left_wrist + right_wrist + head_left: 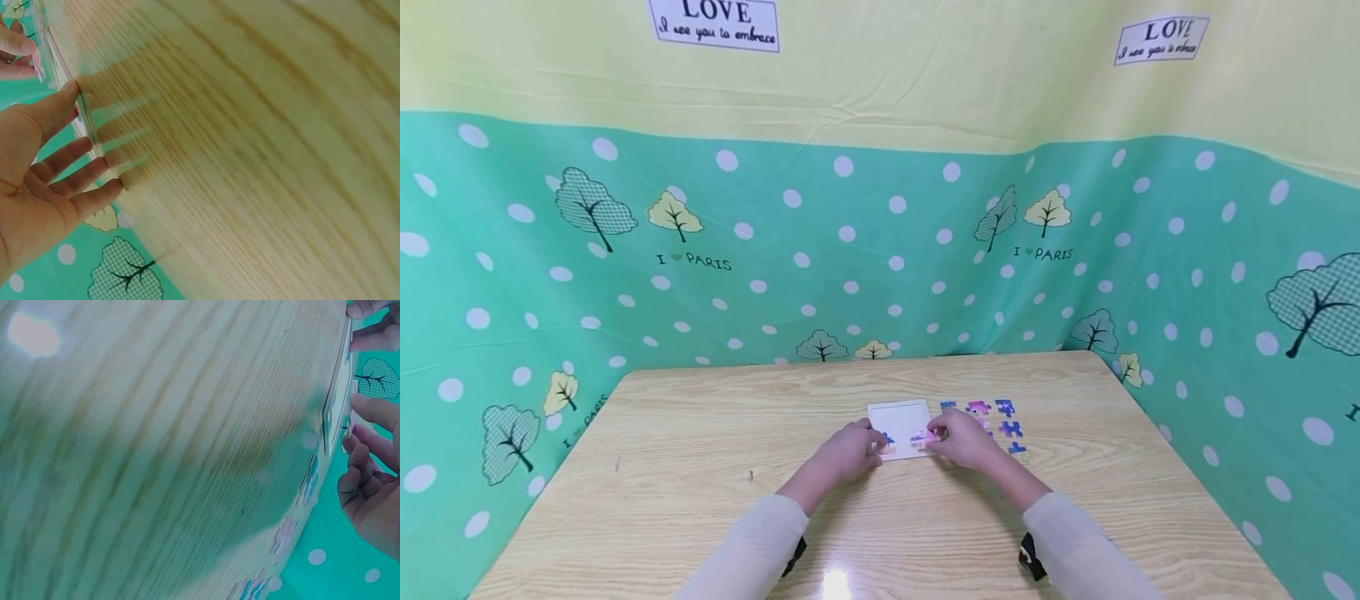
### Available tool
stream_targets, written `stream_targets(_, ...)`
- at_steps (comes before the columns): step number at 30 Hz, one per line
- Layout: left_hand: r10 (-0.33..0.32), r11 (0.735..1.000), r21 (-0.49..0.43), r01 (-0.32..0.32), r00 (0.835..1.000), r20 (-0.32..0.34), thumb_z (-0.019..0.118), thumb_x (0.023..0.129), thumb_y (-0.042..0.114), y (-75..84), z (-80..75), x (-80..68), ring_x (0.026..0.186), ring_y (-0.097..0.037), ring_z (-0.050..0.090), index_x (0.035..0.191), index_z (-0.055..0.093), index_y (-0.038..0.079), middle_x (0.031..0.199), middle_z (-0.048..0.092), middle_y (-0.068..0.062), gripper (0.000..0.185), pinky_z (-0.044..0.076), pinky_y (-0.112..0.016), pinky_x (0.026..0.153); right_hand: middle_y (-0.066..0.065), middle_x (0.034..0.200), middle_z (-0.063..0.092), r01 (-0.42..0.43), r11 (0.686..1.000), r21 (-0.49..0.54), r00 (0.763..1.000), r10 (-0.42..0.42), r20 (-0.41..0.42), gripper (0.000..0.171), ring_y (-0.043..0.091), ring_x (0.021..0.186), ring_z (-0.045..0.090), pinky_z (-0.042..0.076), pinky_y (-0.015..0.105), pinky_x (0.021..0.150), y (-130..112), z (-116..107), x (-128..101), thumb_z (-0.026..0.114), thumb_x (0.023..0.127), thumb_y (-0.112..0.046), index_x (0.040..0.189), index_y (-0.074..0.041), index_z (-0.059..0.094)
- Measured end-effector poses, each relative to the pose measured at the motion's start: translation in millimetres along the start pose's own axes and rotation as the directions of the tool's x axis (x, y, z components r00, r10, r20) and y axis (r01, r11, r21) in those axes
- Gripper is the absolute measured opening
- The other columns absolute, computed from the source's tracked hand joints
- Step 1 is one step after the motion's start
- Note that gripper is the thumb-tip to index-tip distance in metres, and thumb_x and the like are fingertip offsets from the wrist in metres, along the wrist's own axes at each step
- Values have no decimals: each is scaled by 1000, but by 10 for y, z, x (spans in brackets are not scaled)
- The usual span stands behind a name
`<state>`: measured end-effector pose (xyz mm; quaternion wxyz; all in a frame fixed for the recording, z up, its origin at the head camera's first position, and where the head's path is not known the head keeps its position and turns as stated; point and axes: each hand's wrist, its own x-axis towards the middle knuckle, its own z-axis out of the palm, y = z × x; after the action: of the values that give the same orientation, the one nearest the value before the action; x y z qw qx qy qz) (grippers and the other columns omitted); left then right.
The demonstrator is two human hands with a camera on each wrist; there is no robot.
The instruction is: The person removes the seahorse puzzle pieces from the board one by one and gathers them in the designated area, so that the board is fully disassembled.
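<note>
A white puzzle tray (pixel 874 410) lies near the far middle of the table. Inside its near side sit a blue and peach puzzle piece (pixel 888 439) at the left and a pinkish one (pixel 918 442) at the right. My left hand (pixel 847 450) rests on the tray's near left corner, thumb at the edge and the other fingers fairly straight. Between thumb and index finger, my right hand (pixel 966 439) pinches a pink puzzle piece (pixel 353 415) just above the tray's right side. The right hand's other fingers curl loosely, and its fingertips partly cover the piece.
Several loose puzzle pieces (pixel 1011 428) lie to the tray's right, some hidden behind the right hand. The wooden table (pixel 700 442) reaches back to a green dotted curtain (pixel 820 283). A small dark mark (pixel 750 476) shows on the table at the left.
</note>
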<state>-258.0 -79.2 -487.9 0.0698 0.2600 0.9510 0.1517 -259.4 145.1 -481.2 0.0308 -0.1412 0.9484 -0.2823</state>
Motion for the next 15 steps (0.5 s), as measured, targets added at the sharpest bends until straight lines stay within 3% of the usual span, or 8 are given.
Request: stream_targets(15,9,1000,4,-9,1000,-5,67,86,24,-8,13,3,95,-17,59,110,68,13,107,59,-3,26,52,-33,89,0,86,60,-26,998,-58,1000,26,3,30,13,79,54,50,29,71,137,-72,-83,75,76,-19,102,-6,70)
